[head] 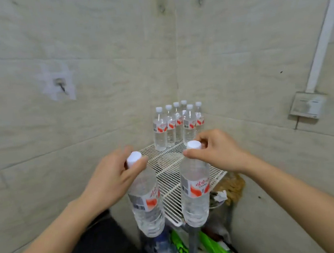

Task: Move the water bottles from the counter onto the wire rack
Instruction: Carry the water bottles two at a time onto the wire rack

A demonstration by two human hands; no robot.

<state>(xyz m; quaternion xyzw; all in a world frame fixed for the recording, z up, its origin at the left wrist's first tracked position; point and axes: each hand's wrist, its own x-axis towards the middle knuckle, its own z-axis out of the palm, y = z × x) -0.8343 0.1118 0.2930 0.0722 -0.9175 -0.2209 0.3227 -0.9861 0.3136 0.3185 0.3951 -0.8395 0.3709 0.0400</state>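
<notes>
My left hand grips the neck of a clear water bottle with a white cap and a red-and-white label; the bottle hangs in the air at the near left corner of the white wire rack. A second such bottle hangs from my right hand, which pinches it just under the cap, over the rack's near edge. Several more bottles stand upright in a tight cluster at the back of the rack, in the wall corner.
Tiled walls close in behind and on both sides of the rack. Below the rack lie green plastic bags and other clutter. A wall socket box and a white conduit sit on the right wall, and a hook on the left.
</notes>
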